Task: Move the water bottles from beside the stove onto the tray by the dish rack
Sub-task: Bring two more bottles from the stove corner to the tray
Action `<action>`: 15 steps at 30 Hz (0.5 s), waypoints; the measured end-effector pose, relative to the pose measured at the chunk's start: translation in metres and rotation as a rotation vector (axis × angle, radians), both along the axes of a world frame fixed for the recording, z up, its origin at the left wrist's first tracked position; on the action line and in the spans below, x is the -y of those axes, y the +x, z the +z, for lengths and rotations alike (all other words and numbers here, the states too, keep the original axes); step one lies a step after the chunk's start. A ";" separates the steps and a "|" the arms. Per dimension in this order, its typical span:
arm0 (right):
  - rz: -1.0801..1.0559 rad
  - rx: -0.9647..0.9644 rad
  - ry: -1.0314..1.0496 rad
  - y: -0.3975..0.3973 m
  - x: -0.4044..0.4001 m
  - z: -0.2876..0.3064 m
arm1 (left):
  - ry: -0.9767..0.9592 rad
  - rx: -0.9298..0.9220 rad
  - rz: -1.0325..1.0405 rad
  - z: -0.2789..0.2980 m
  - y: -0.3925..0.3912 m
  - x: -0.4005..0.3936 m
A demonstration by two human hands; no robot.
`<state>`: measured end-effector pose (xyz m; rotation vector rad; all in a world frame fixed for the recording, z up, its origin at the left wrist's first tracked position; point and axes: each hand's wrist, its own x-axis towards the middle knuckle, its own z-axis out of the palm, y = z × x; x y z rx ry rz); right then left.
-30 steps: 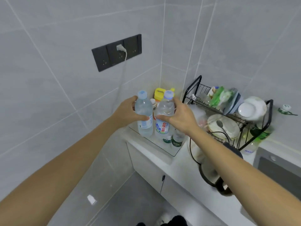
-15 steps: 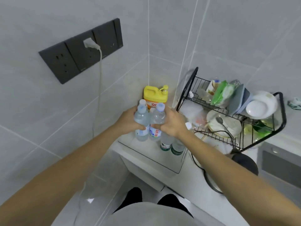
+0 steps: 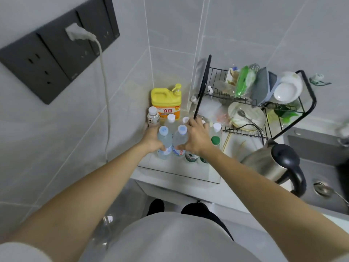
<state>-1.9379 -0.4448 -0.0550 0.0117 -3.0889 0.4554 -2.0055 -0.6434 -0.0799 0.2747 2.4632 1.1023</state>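
Two clear water bottles with pale blue caps stand side by side on the clear tray in the counter corner. My left hand is wrapped around the left bottle. My right hand grips the right bottle. Both bottle bases look set down on the tray. Several other bottles stand on the tray around them, including a green-capped one and a white-capped one partly hidden behind my right hand.
A yellow detergent jug sits in the corner behind the tray. The black dish rack with bowls and plates stands just to the right. A steel kettle and the sink lie further right. A white cord hangs from the wall socket.
Both hands have lowered the two bottles down onto the tray among the other bottles. The view has moved closer and tilted down over the corner.
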 end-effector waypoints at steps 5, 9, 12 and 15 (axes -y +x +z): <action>0.008 0.007 0.093 0.002 0.001 -0.006 | -0.085 0.002 -0.006 -0.018 -0.009 -0.003; -0.004 0.082 0.152 0.000 0.002 -0.004 | -0.113 0.030 -0.039 -0.021 -0.014 -0.008; -0.031 0.114 0.162 -0.003 0.002 -0.003 | -0.123 0.039 -0.074 -0.026 -0.018 -0.009; -0.049 0.099 0.129 -0.008 0.000 0.006 | -0.135 0.052 -0.099 -0.029 -0.022 -0.009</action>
